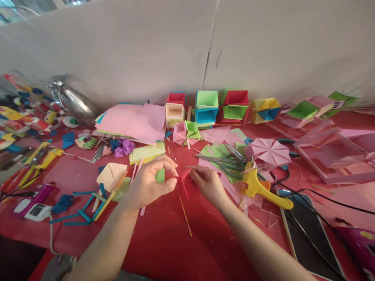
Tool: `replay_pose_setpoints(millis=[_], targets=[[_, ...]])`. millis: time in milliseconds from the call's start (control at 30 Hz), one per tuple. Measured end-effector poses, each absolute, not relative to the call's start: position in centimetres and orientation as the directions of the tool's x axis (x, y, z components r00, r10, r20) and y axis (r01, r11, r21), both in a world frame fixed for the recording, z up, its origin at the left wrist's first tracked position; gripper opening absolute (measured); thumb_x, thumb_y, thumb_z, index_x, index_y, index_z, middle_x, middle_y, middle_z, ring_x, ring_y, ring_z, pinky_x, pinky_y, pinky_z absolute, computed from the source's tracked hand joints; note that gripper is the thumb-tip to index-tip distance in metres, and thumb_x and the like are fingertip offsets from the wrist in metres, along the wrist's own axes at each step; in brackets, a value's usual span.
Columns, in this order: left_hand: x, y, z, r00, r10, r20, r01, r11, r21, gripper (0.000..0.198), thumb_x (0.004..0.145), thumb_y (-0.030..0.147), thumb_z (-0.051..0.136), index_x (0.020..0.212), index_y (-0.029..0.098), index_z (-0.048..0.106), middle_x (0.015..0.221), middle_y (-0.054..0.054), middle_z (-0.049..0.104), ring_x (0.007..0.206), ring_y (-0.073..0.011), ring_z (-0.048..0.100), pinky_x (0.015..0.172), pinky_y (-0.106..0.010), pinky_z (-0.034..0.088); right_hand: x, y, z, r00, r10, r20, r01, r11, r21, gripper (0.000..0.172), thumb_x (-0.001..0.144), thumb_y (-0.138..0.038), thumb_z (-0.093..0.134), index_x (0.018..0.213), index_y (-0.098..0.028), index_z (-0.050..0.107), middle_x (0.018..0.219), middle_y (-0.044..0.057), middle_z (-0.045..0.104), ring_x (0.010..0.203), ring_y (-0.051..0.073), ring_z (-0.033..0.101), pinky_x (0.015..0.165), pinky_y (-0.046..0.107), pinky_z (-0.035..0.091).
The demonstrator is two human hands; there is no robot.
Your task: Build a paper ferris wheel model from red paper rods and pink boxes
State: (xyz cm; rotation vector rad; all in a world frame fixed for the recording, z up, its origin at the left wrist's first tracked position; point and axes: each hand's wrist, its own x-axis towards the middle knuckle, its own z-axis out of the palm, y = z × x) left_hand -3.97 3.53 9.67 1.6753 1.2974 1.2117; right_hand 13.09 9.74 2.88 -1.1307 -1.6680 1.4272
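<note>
Between my two hands is a small piece of red folded paper (pixel 184 173), with a narrow part hanging down below it. My left hand (pixel 154 180) pinches its left side between thumb and fingertips. On its right side, the fingers of my right hand (pixel 208 185) are closed on the edge. The red paper blends with the red table, so its full outline is hard to make out. Below it a thin yellow strip (pixel 185 216) lies on the table. Beside my left hand are pale pink strips (pixel 133 171) and a yellow paper pad (pixel 146 152).
A yellow glue gun (pixel 263 191), scissors (pixel 225 160) and a phone (pixel 310 230) with black cables lie on the right. Folded paper boxes (pixel 206 100) line the wall. Pink sheets (pixel 131 121), a metal jug (pixel 73 99) and blue strips (pixel 84 214) are on the left.
</note>
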Motion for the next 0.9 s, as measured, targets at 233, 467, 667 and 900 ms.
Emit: replay_pose_setpoints(millis=[233,467,667,900], targets=[[-3.1,3.1,10.0,0.095,0.951,0.296,0.393,-0.309,0.866,0.017,0.070,0.005,0.059,0.073,0.021,0.056,0.085,0.000,0.055,0.095,-0.0176,0.056,0.087,-0.035,0.041,13.3,9.8,3.3,-0.369,0.928,-0.057,0.151,-0.001,-0.989,0.024,0.076,-0.033,0.049,0.060,-0.016,0.056,0.052,-0.004,0.048,0.047,0.008,0.039,0.045,0.021,0.029],[-1.6,2.1,10.1,0.160,0.903,0.398,0.454,-0.425,0.783,0.017,0.069,0.004,0.060,0.075,0.020,0.058,0.085,0.000,0.055,0.093,-0.0173,0.056,0.084,-0.033,0.044,13.2,9.4,4.0,-0.294,0.952,-0.090,0.044,-0.080,-0.996,0.022,0.073,-0.031,0.051,0.061,-0.015,0.059,0.047,-0.005,0.045,0.042,0.007,0.035,0.041,0.020,0.026],[-1.1,1.8,10.2,0.247,0.848,0.470,0.504,-0.526,0.685,0.018,0.070,0.005,0.059,0.079,0.021,0.058,0.084,-0.001,0.055,0.091,-0.0173,0.057,0.084,-0.034,0.046,13.8,9.3,5.0,-0.362,0.918,-0.164,-0.002,-0.177,-0.984,0.028,0.073,-0.037,0.053,0.079,-0.014,0.068,0.057,-0.001,0.057,0.044,0.008,0.042,0.038,0.020,0.028],[-0.8,1.1,10.6,0.378,0.764,0.523,0.511,-0.643,0.570,0.018,0.071,0.004,0.057,0.077,0.020,0.056,0.079,-0.001,0.056,0.087,-0.0158,0.057,0.083,-0.034,0.048,15.9,10.0,5.7,-0.479,0.854,-0.202,0.053,-0.202,-0.978,0.035,0.076,-0.043,0.055,0.084,-0.012,0.071,0.060,0.002,0.060,0.054,0.011,0.052,0.047,0.022,0.038]])
